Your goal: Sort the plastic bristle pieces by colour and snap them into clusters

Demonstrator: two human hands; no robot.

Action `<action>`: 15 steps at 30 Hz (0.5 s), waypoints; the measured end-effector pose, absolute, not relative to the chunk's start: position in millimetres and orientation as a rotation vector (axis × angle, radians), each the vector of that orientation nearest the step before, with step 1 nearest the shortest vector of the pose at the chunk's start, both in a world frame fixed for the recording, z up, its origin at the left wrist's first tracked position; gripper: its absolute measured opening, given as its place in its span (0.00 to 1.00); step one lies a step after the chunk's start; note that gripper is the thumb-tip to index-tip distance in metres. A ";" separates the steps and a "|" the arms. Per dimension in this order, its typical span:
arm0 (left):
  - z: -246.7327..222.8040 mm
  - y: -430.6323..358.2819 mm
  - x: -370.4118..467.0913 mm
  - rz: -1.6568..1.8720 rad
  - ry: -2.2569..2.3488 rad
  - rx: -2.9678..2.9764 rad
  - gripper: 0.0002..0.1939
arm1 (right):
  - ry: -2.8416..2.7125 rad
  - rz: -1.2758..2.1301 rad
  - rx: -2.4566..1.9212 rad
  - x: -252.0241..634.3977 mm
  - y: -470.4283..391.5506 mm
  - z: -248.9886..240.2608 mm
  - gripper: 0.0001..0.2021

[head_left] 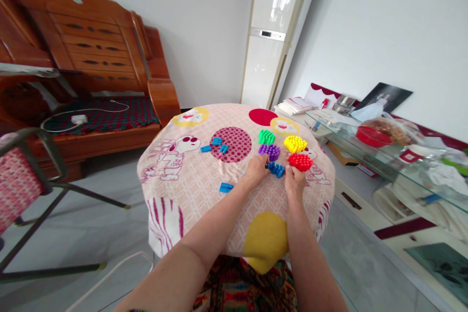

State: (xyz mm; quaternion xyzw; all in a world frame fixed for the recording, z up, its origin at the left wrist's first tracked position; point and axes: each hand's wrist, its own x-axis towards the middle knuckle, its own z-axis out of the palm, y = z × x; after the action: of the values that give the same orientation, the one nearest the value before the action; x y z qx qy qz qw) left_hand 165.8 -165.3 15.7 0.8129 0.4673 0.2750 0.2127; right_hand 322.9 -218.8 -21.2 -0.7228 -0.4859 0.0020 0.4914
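Observation:
Small blue plastic pieces (276, 169) stand in a tight cluster on the tablecloth, between my two hands. My left hand (258, 169) has its fingers closed at the cluster's left end. At the right end, my right hand (294, 181) is curled with its fingertips against the blue pieces, just below a red cluster (300, 162). Similar clusters in purple (269, 151), green (266, 137) and yellow (296, 144) stand just beyond. Flat blue pieces (226, 187) lie left of my left forearm, and several more blue pieces (217, 141) sit on the dotted circle. My fingers partly hide what they touch.
The round table bears a patterned cloth (204, 204). A glass-topped cabinet (383, 165) on the right holds a red bowl (373, 136), papers and a photo. A wooden bench (91, 53) and a chair (22, 180) stand on the left, with a white cable on the floor.

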 end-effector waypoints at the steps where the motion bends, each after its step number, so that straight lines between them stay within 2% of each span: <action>1: 15.3 -164.9 166.2 0.758 1.280 2.256 0.16 | -1.181 0.001 -1.755 323.1 -218.5 -21.5 0.20; 10: 12.3 -164.1 169.3 0.750 1.181 2.272 0.19 | -1.186 0.016 -1.741 323.6 -218.4 -23.4 0.19; 15: 21.4 -146.5 140.9 0.938 1.359 2.224 0.21 | -1.171 0.044 -1.734 322.3 -219.3 -22.7 0.19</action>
State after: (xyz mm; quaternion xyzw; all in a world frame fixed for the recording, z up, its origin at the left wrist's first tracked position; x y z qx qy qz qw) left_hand 140.9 -146.5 21.4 0.7891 0.4821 0.3329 0.1847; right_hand 322.3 -219.3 -22.7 -0.7171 -0.4842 0.0182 0.5009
